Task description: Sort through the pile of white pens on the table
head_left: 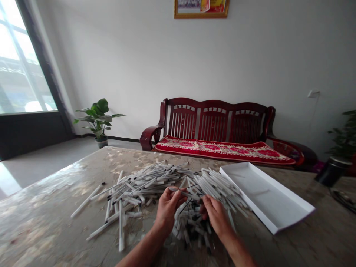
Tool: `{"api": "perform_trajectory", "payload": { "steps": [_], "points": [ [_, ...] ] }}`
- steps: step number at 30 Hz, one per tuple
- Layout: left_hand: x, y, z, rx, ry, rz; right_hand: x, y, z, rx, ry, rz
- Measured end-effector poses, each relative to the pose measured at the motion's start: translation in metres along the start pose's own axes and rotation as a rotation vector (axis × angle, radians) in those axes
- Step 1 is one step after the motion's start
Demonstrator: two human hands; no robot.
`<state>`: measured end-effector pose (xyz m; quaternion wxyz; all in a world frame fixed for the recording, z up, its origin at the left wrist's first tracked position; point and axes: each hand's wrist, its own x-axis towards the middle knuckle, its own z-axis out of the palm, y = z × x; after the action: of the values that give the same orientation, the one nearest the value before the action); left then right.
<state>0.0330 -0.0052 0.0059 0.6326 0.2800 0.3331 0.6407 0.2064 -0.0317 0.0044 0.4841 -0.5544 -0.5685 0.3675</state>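
Note:
Over the near side of the pile, my left hand (168,207) is closed, with a pale, slender pen (186,193) pinched between thumb and fingers. The pen points across toward my right hand (214,213). The fingers of that hand are pinched together close to the pen's other end; what sits between them is too small and blurred to name. Below both hands lies a heap of short clear and black pen caps (191,226). Loose white pens (150,181) with dark tips are scattered to the left and behind, and a neater bundle of pale pens (219,185) lies to the right.
A shallow white box (267,196) rests on the table at the right, beside the bundle. The patterned stone-like table (50,211) extends left. Beyond it stand a dark red wooden bench (217,122) and a potted plant (98,118). A black pot (332,170) stands far right.

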Motion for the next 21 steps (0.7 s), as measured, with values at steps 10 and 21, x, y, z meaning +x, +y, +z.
{"api": "perform_trajectory", "payload": {
  "steps": [10,21],
  "points": [
    [-0.0004,0.0006,0.0007,-0.015,0.006,-0.008,-0.0004,-0.0059,-0.0003,-0.007,0.026,-0.057],
    [0.0002,0.0009,0.0013,-0.020,0.008,-0.003,-0.0006,-0.0029,0.0011,0.007,0.034,-0.055]
  ]
}}
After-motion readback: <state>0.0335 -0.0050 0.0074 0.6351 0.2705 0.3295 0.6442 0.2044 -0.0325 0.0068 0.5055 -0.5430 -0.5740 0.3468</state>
